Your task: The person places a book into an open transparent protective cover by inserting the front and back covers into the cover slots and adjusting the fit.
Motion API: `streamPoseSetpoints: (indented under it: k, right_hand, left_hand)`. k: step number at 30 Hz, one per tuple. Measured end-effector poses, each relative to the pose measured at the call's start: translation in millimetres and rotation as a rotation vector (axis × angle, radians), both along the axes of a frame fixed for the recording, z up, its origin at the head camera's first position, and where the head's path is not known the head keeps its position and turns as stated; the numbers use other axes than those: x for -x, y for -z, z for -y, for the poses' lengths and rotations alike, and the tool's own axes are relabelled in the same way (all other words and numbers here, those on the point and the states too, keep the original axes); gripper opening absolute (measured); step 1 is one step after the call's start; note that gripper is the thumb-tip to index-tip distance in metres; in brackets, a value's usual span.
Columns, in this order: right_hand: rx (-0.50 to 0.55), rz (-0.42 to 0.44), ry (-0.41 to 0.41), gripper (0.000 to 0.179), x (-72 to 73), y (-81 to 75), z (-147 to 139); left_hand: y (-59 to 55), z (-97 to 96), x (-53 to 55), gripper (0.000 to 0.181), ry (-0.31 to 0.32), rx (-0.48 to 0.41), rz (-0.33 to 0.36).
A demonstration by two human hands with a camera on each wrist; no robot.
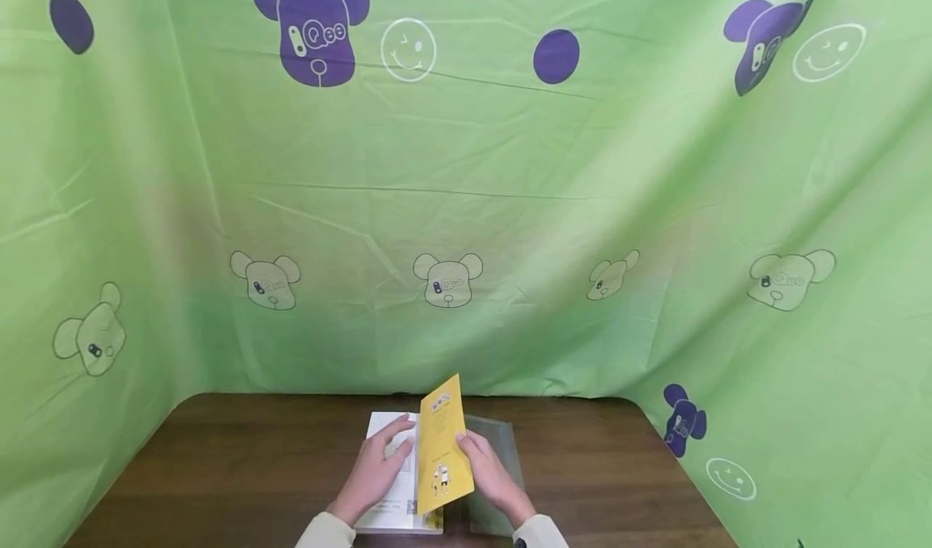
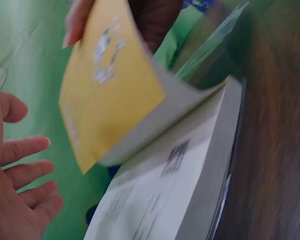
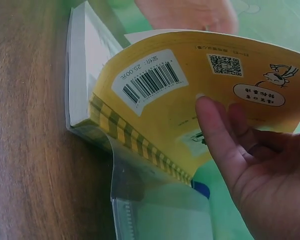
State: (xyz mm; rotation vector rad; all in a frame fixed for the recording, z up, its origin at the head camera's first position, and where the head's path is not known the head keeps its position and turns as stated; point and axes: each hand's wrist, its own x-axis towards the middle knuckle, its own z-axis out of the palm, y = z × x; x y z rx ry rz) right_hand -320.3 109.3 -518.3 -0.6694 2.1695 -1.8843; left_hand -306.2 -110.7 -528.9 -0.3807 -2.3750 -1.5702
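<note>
A thick book (image 1: 386, 511) lies on the table with a white printed page facing up. Its yellow cover (image 1: 442, 435) is lifted off the pages and stands tilted up. My right hand (image 1: 493, 471) pinches the outer edge of this cover, thumb on its near face. In the right wrist view a barcode label (image 3: 150, 80) shows on the cover's outside. My left hand (image 1: 380, 463) is over the book's left part with fingers apart; whether it touches the page, I cannot tell. A clear plastic sleeve (image 3: 159, 212) spreads out from the book's spine, to the right.
The brown wooden table (image 1: 255, 467) carries the book and sleeve. Green cloth (image 1: 510, 159) printed with bear heads and smiley faces hangs behind the table and along both sides.
</note>
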Motion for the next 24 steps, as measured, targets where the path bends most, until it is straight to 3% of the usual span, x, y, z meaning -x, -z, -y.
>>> streamPoseSetpoints:
  k: [4, 10, 19, 24]
  right_hand:
    - [-0.006, -0.029, -0.023, 0.053, -1.0, -1.3, 1]
    - [0.000, -0.067, -0.069, 0.053, -3.0, -2.3, 6]
    - [-0.035, -0.074, -0.114, 0.051, -9.7, -2.8, 9]
    - [-0.087, -0.112, -0.150, 0.041, -9.9, -1.9, 0]
  left_hand:
    - [0.2, -16.5, 1.5, 0.050, 0.076, -0.010, 0.015]
    - [0.5, -34.8, 5.0, 0.065, 0.117, 0.010, 0.042]
    - [-2.5, -43.5, 3.3, 0.070, 0.096, -0.006, 0.084]
    - [-1.8, -47.7, 8.1, 0.070, 0.086, -0.027, 0.055]
